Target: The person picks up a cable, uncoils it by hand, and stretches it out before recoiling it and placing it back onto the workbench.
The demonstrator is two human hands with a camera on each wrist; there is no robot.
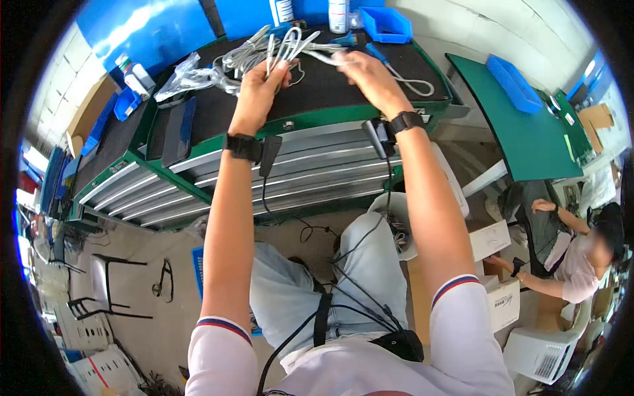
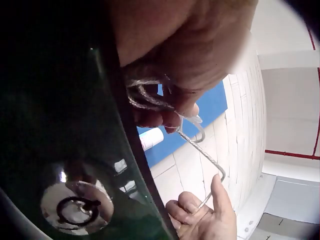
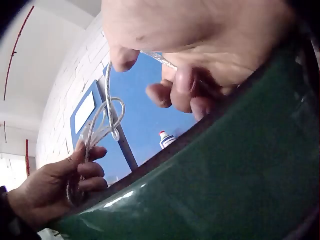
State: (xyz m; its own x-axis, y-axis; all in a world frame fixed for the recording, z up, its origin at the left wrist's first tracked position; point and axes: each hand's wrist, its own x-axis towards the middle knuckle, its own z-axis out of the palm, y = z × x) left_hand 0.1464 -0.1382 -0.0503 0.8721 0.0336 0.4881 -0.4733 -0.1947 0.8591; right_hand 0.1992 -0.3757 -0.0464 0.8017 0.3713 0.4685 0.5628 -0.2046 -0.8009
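Above the dark worktop my left hand (image 1: pixel 262 89) pinches a looped pale cable (image 1: pixel 290 46) between thumb and fingers; the loops stand up from the grip. To its right, my right hand (image 1: pixel 370 78) holds a stretch of the same cable, which runs across between the two hands. In the right wrist view the cable (image 3: pixel 159 58) passes over the curled fingers of the right hand (image 3: pixel 200 60), and the left hand (image 3: pixel 65 185) grips the coil. The left wrist view shows the braided cable (image 2: pixel 202 152) bending toward the right hand (image 2: pixel 212 215).
Behind the left hand lies a pile of cables (image 1: pixel 246 56), beside clear plastic bags (image 1: pixel 188 78). A blue-handled cable (image 1: pixel 413 82) lies right of the right hand. Blue bin (image 1: pixel 386 25) and white bottle (image 1: pixel 338 16) stand behind. Another person (image 1: pixel 581 264) sits at right.
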